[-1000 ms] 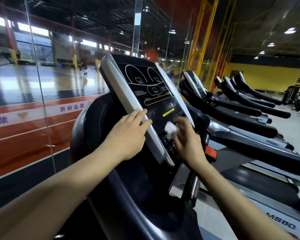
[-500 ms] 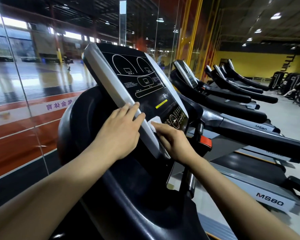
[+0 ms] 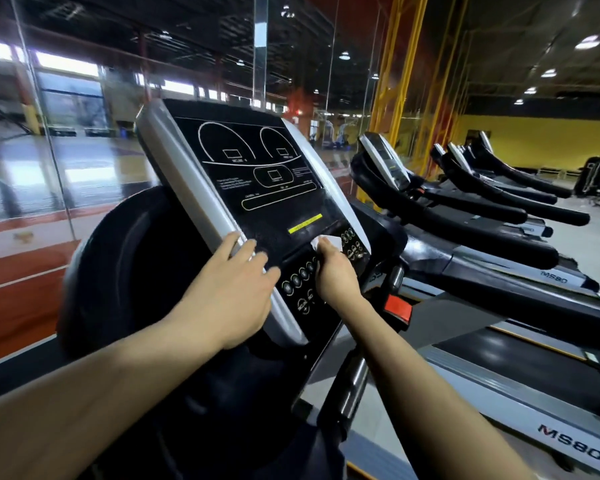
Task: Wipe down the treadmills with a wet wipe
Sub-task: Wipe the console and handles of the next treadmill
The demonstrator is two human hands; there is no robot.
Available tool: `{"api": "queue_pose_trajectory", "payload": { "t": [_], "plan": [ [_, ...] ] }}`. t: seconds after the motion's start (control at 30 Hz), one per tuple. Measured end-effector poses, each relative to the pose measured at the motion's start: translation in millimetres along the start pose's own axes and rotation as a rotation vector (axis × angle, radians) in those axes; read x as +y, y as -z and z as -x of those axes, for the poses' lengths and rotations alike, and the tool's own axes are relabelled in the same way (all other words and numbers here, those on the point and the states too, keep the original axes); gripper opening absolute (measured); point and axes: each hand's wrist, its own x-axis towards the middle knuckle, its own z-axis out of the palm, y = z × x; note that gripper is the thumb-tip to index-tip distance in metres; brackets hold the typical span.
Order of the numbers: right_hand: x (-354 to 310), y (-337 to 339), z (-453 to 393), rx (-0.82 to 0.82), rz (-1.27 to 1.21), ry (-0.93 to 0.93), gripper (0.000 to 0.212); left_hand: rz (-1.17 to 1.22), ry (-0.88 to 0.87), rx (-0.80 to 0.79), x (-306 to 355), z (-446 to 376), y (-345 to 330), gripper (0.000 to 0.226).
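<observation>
left hand point(image 3: 232, 292): centre of frame, fingers straight, resting flat on the silver left edge of the console point(image 3: 257, 188) | right hand point(image 3: 333, 271): just right of it, fingers curled over the white wipe point(image 3: 329, 242), pressing it on the black panel below the yellow strip point(image 3: 305, 223) | more treadmills point(image 3: 465, 209): right of frame

Wet wipe point(image 3: 330, 242) mostly hidden under right hand point(image 3: 333, 271); console print illegible.
</observation>
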Motion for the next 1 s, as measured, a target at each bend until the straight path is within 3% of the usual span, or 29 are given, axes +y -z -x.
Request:
{"api": "queue_pose_trajectory", "payload": {
  "t": [0.1, 0.23, 0.4, 0.53, 0.7, 0.9, 1.0],
  "plan": [
    [21, 1, -36, -0.012, 0.009, -0.047, 0.036, -0.042, 0.026, -0.025, 7, 1, -11, 0.037],
    [51, 0, -82, -0.036, -0.106, -0.135, 0.037, -0.026, 0.042, -0.065, 9, -1, -17, 0.055],
    [81, -3, -123, -0.033, -0.131, -0.198, 0.034, -0.047, 0.064, -0.011, 14, -1, -22, 0.046],
    [67, -3, -104, 0.033, -0.163, -0.198, 0.029, -0.024, 0.063, 0.023, 13, 2, -24, 0.047],
    [33, -1, -19, 0.093, -0.232, 0.045, 0.029, -0.019, 0.064, -0.020, 11, 2, -21, 0.051],
    [12, 14, 48, -0.030, -0.319, 0.469, 0.060, -0.012, 0.069, -0.037, 11, 2, -16, 0.055],
    [2, 34, 26, 0.156, -0.341, 0.504, 0.060, 0.001, 0.070, -0.050, 10, 2, -15, 0.054]
  ]
}}
